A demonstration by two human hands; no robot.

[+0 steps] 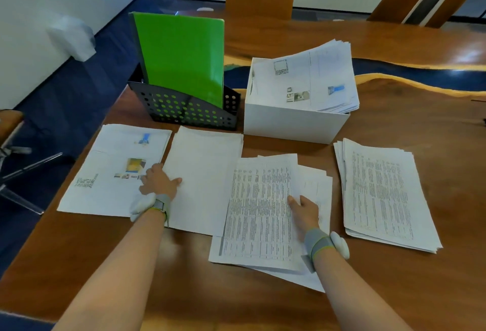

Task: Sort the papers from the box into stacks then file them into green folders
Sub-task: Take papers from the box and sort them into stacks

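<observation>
The wooden table [263,291] is carrying the whole job. At the back the white box [294,125] is still holding a thick sheaf of papers [315,78], and the green folders [184,54] are standing untouched in a black rack [184,112]. So sorting is under way and filing is not yet begun.

Four stacks are lying in front:
- picture stack [105,172]
- blank stack [205,172]
- loose table-printed stack [260,212]
- right-hand stack [381,194]

The left hand [159,182] is resting flat across the seam of the first two, fingers released. The right hand [306,211] is thumbing the top printed sheet's edge — whether its fingers are gripping underneath, I cannot tell. The next move is probably squaring that skewed stack, then reaching for the box.
</observation>
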